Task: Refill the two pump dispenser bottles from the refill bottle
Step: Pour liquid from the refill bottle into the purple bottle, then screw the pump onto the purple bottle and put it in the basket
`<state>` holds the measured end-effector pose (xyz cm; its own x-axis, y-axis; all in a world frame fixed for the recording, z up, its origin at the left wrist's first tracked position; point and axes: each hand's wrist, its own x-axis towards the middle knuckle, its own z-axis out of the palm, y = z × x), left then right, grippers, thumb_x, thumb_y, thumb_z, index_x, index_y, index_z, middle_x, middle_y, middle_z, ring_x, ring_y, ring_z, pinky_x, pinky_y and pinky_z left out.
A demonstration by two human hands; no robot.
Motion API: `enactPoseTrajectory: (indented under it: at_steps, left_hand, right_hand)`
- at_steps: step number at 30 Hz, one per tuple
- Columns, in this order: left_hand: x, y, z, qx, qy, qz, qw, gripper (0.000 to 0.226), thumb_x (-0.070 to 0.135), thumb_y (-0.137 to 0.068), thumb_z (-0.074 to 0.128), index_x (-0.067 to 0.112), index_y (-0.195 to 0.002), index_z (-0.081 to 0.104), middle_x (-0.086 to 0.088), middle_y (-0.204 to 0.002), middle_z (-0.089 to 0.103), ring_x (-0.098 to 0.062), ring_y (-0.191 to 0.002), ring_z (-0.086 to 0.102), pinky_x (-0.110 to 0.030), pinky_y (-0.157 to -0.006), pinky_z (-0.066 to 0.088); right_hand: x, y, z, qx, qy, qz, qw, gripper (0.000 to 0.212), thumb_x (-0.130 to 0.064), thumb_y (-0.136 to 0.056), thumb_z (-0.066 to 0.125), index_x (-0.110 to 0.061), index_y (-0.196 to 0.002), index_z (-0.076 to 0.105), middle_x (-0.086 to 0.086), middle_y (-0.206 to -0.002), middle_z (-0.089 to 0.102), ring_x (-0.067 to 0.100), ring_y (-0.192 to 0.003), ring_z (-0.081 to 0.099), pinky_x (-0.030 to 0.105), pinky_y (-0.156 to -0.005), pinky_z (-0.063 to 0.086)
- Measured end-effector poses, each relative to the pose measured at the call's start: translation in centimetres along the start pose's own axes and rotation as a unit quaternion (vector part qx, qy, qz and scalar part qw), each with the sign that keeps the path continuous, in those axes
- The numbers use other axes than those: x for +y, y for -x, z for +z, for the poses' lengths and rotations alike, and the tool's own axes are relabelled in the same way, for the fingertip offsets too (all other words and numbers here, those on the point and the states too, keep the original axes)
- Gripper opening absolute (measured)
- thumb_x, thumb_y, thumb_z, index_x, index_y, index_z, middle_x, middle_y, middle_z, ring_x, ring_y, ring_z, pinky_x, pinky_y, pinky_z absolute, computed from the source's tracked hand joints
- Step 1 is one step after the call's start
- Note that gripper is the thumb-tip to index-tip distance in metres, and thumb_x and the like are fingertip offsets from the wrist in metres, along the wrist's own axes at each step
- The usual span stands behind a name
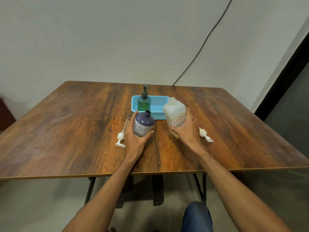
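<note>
Left hand [133, 139] wrapped around the round purple plastic bottle with white flower print [143, 125], neck open, no pump on it, standing on the dark wood-grain table [66, 128]. Right hand [185, 129] gripping the translucent whitish refill bottle with a printed label [174, 113], cap off, tilted a bit toward the purple one, not pouring. White pump head with long dip tube [121, 136] lying just left of the left hand. Second white pump head [205, 135] lying just right of the right wrist. Behind both: green see-through pump bottle [144, 102], pump on, upright in the left end of a light blue perforated plastic tray [158, 102].
</note>
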<state>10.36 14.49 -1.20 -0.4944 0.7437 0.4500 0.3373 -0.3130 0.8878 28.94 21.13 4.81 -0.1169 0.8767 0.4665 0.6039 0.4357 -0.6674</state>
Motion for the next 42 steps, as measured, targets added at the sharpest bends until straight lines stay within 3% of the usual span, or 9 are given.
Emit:
enactPoseTrajectory:
  at_steps: [3, 9, 13, 20, 26, 31, 36, 39, 42]
  left_hand:
    - [-0.1, 0.0, 0.0, 0.002, 0.0, 0.003, 1.0, 0.098, 0.048, -0.07, 0.085, 0.02, -0.153, 0.041, 0.002, -0.148, 0.052, -0.015, -0.134, 0.055, -0.047, -0.111, 0.051]
    - [0.0, 0.0, 0.1, -0.027, -0.004, 0.004, 1.0, 0.099, 0.047, -0.069, 0.089, 0.023, -0.153, 0.041, 0.004, -0.149, 0.053, -0.009, -0.134, 0.054, -0.036, -0.11, 0.052]
    - [0.1, 0.0, 0.2, -0.038, -0.007, 0.002, 0.999, 0.097, 0.035, -0.072, 0.092, 0.02, -0.153, 0.041, 0.005, -0.146, 0.054, -0.002, -0.132, 0.054, -0.025, -0.107, 0.05]
    - [0.2, -0.1, 0.3, -0.045, -0.018, -0.012, 0.999, 0.096, 0.038, -0.071, 0.09, 0.021, -0.15, 0.04, 0.014, -0.141, 0.054, 0.002, -0.131, 0.052, -0.029, -0.11, 0.049]
    - [0.2, 0.1, 0.2, -0.047, -0.026, -0.028, 0.998, 0.098, 0.038, -0.071, 0.091, 0.021, -0.152, 0.038, 0.014, -0.14, 0.053, 0.011, -0.127, 0.051, -0.024, -0.108, 0.049]
    - [0.2, 0.3, 0.1, -0.043, -0.013, -0.039, 0.998, 0.104, 0.042, -0.069, 0.093, 0.033, -0.152, 0.03, 0.01, -0.149, 0.047, -0.004, -0.136, 0.049, -0.03, -0.111, 0.048]
    - [0.7, 1.9, -1.8, -0.027, -0.011, -0.038, 0.999, 0.113, 0.055, -0.067, 0.087, 0.031, -0.158, 0.026, 0.009, -0.153, 0.043, -0.01, -0.137, 0.048, -0.028, -0.11, 0.045]
    - [0.6, 2.7, -3.9, -0.002, -0.048, -0.02, 0.999, 0.09, 0.04, -0.081, 0.086, 0.033, -0.155, 0.034, 0.004, -0.153, 0.046, -0.009, -0.135, 0.049, -0.03, -0.108, 0.045]
    - [0.5, 2.5, -6.1, 0.038, -0.114, 0.0, 0.993, 0.061, 0.029, -0.09, 0.078, 0.028, -0.145, 0.049, 0.004, -0.146, 0.051, -0.013, -0.131, 0.053, -0.043, -0.107, 0.05]
  right_hand:
    - [0.8, 0.6, 0.8, 0.009, -0.036, 0.03, 0.999, 0.082, -0.052, -0.06, 0.083, -0.028, -0.129, 0.046, -0.006, -0.118, 0.063, 0.013, -0.105, 0.062, 0.035, -0.078, 0.06]
    - [2.3, 0.8, 1.8, 0.011, -0.07, 0.061, 0.996, 0.084, -0.033, -0.066, 0.093, -0.023, -0.133, 0.044, -0.005, -0.127, 0.06, 0.01, -0.114, 0.058, 0.022, -0.082, 0.054]
    - [2.8, 0.8, 2.2, 0.017, -0.106, 0.067, 0.992, 0.089, -0.033, -0.066, 0.094, -0.022, -0.138, 0.043, -0.004, -0.133, 0.059, 0.013, -0.121, 0.057, 0.035, -0.093, 0.056]
    - [3.6, 1.0, 2.4, -0.023, -0.133, 0.104, 0.985, 0.119, -0.055, -0.06, 0.089, -0.022, -0.155, 0.025, -0.002, -0.152, 0.046, 0.018, -0.141, 0.043, 0.052, -0.11, 0.046]
    - [3.9, 1.7, 2.2, -0.031, -0.174, 0.131, 0.976, 0.114, -0.027, -0.066, 0.095, -0.017, -0.155, 0.025, 0.002, -0.152, 0.048, 0.018, -0.139, 0.047, 0.045, -0.111, 0.047]
    - [3.4, 3.5, 2.5, -0.021, -0.17, 0.169, 0.971, 0.118, -0.031, -0.065, 0.095, -0.023, -0.155, 0.019, 0.003, -0.156, 0.042, 0.023, -0.143, 0.041, 0.049, -0.116, 0.041]
    - [1.2, 6.5, 2.5, 0.081, -0.083, 0.157, 0.981, 0.084, -0.026, -0.074, 0.089, -0.021, -0.139, 0.035, 0.002, -0.143, 0.043, 0.02, -0.129, 0.049, 0.032, -0.096, 0.048]
    - [-0.9, 8.4, 3.3, 0.124, -0.074, 0.096, 0.985, 0.066, -0.022, -0.077, 0.086, -0.022, -0.127, 0.042, -0.002, -0.128, 0.049, 0.012, -0.115, 0.052, 0.029, -0.088, 0.052]
    - [-2.2, 8.9, 5.2, 0.057, -0.113, 0.055, 0.991, 0.06, -0.023, -0.078, 0.085, -0.026, -0.122, 0.045, -0.007, -0.117, 0.051, 0.006, -0.104, 0.05, 0.028, -0.086, 0.052]
